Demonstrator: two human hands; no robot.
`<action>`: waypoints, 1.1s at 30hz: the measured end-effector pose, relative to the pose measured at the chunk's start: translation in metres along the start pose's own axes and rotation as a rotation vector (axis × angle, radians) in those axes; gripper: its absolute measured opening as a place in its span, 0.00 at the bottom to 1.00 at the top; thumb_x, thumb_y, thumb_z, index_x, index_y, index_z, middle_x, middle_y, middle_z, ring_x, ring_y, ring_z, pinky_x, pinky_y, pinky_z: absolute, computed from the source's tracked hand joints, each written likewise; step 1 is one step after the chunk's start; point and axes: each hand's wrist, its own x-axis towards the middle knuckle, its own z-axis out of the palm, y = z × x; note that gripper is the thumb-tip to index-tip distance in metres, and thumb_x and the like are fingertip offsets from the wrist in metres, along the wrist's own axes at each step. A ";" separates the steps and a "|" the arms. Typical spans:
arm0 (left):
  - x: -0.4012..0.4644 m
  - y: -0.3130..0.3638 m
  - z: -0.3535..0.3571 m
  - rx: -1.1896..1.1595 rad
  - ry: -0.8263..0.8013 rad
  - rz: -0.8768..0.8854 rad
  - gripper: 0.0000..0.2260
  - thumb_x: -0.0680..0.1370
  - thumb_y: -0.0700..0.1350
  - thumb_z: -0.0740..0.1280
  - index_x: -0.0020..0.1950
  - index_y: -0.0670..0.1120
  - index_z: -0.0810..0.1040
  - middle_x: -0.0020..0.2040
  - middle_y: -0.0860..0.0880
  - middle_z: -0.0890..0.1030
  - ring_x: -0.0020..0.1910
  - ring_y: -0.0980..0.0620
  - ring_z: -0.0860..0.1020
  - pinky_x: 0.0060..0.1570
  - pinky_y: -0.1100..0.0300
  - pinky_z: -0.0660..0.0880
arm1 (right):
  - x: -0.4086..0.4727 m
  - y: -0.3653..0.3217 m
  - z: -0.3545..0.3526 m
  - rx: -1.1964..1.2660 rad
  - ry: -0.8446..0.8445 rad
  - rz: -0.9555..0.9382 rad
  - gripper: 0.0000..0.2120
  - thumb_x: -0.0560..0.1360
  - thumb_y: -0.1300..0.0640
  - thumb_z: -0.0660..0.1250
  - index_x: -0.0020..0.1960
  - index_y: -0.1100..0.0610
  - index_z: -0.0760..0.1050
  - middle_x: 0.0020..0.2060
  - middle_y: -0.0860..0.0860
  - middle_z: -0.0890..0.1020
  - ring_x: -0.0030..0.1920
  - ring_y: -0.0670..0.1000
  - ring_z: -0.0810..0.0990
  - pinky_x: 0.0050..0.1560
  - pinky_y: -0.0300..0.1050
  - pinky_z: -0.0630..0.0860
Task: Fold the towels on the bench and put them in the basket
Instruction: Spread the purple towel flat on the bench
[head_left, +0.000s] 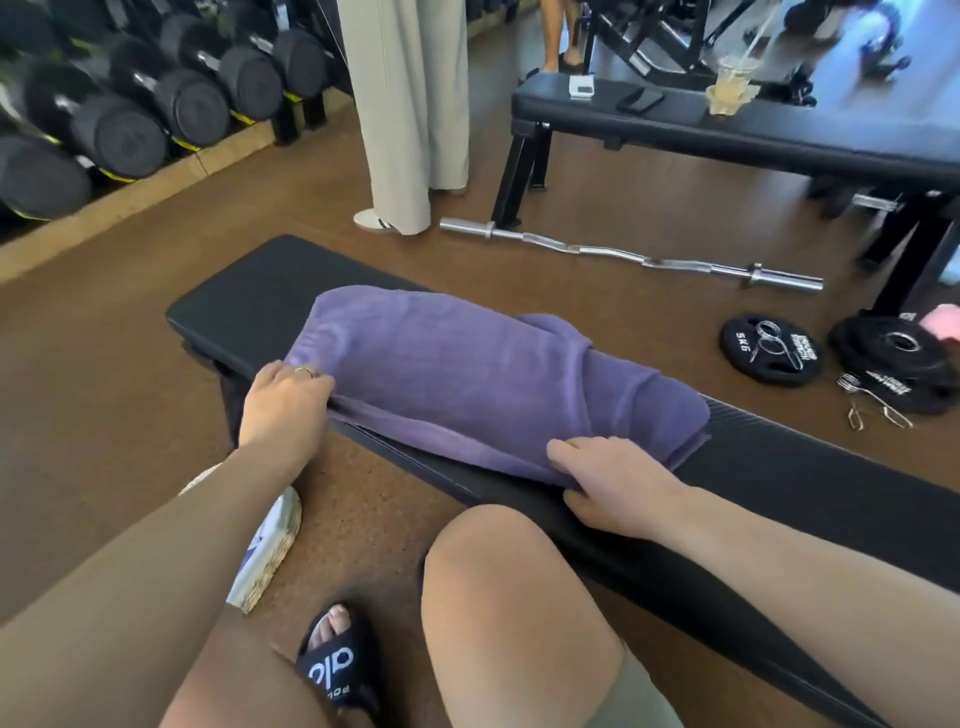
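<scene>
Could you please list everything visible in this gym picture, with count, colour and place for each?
Purple terry towel: one, purple, lying on the near bench.
Padded black bench: two, black, one near, one behind.
Woven basket: one, straw-coloured, on the floor under the left arm.
Chrome curl bar: one, silver, on the floor between the benches.
Black weight plates: several, black, floor at right.
Black dumbbells: many, rack at upper left.
Plastic drink cup: one, clear, far bench.
Left hand: gripping the towel's left edge.
Right hand: gripping the towel's near edge.
</scene>
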 end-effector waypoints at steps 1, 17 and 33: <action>-0.004 -0.004 0.007 -0.020 0.031 -0.004 0.11 0.64 0.29 0.69 0.34 0.45 0.75 0.34 0.44 0.79 0.37 0.39 0.79 0.51 0.49 0.71 | 0.001 -0.005 -0.001 0.035 -0.016 0.006 0.11 0.75 0.56 0.63 0.45 0.50 0.60 0.40 0.46 0.72 0.39 0.54 0.74 0.37 0.47 0.64; -0.015 0.083 -0.008 -0.611 -0.144 0.113 0.25 0.78 0.49 0.58 0.76 0.52 0.68 0.75 0.47 0.69 0.74 0.44 0.67 0.70 0.46 0.67 | -0.007 -0.055 -0.002 0.839 -0.230 0.241 0.09 0.77 0.58 0.71 0.56 0.56 0.75 0.40 0.57 0.83 0.33 0.52 0.84 0.32 0.45 0.82; -0.043 0.200 -0.027 -0.302 -0.419 0.310 0.39 0.75 0.75 0.50 0.81 0.63 0.38 0.82 0.48 0.35 0.80 0.43 0.36 0.74 0.33 0.38 | -0.013 0.060 0.032 -0.068 0.134 0.223 0.28 0.82 0.39 0.44 0.80 0.46 0.58 0.79 0.52 0.62 0.78 0.56 0.61 0.76 0.60 0.60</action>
